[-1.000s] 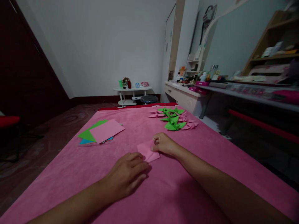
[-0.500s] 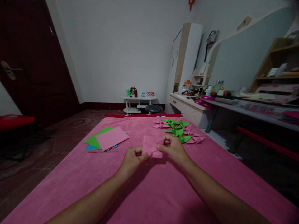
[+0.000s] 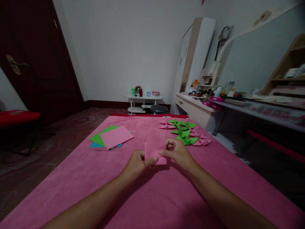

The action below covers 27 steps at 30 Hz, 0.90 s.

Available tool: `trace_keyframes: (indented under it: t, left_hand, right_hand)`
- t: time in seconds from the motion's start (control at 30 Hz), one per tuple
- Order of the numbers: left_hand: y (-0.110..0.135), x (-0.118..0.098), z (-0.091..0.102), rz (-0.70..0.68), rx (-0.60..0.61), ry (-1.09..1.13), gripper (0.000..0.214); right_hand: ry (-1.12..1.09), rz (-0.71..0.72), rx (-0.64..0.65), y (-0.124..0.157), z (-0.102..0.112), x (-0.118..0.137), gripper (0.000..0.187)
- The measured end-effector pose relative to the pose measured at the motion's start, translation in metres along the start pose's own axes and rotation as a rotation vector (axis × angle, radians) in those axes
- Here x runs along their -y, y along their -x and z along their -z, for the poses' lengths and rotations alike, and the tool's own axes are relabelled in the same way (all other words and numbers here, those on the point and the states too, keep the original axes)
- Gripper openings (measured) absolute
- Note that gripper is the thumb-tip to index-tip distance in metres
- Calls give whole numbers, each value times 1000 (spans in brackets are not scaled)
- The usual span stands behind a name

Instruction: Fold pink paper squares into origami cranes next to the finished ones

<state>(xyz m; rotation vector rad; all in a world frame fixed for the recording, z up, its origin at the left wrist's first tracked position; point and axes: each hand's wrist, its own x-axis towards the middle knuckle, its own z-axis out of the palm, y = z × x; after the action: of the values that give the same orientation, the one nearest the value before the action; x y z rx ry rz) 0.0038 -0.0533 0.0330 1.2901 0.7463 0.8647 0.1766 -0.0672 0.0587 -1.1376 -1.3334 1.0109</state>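
Observation:
Between my two hands is a small pink square of folded paper point(image 3: 152, 149), held a little above the pink cloth point(image 3: 143, 197). My left hand point(image 3: 138, 162) pinches its lower left part, thumb on top and fingers behind. On the right edge, my right hand point(image 3: 177, 152) grips it with the thumb and curled fingers. Both thumb tips lie close together on the paper's face. Fine creases are too faint to make out.
Left of my hands lies a fanned stack of paper, with a pink sheet point(image 3: 117, 137) over green point(image 3: 98, 138) and blue ones. Several green and pink folded paper cranes point(image 3: 183, 133) sit beyond my right hand. A dressing table point(image 3: 197, 106) stands at the right.
The camera view has shifted slightly, so the room sits a little further right. My left thumb has slid slightly right along the paper. Both hands keep hold of it.

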Motion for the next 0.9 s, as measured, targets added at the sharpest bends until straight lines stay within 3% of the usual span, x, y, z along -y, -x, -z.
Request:
trace_keyframes:
  t: [0.3,0.57,0.9]
  left_hand:
    - [1,8,-7,-38,-34,146,33]
    - [4,8,-6,-28,-19,270,37]
    - [0,17,-1,-65,42,182,49]
  right_hand:
    - [-51,11,54,7,-19,-14,33]
    - [-124,-59,195,10,-10,-10,36]
    - [2,-44,89,9,-9,-21,39]
